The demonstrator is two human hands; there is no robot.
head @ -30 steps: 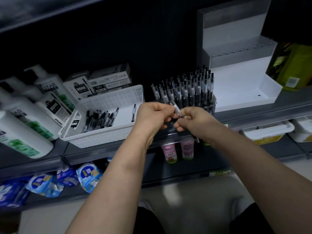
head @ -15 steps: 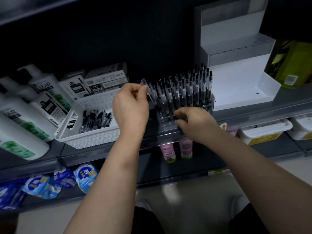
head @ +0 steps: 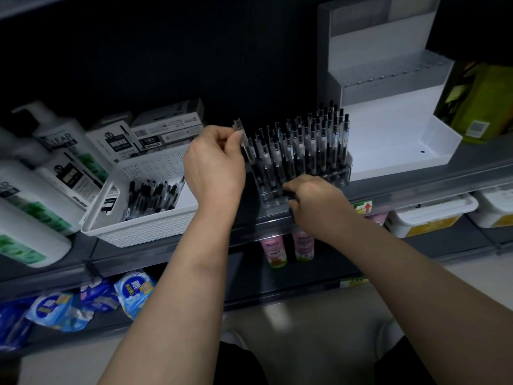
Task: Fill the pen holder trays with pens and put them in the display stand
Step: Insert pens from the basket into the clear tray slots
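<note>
At the centre of the frame a clear pen (head: 244,140) is pinched by the left hand (head: 213,168) at the left end of the pen holder tray (head: 269,198), whose front edge is gripped by the right hand (head: 313,201). A white basket (head: 144,229) of loose pens (head: 151,197) is seen left of it, the display stand (head: 388,129) at upper right.

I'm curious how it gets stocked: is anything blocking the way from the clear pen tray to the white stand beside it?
Nothing visible does. The display stand sits just right of the pen tray on the same shelf, its lower step bare.
</note>
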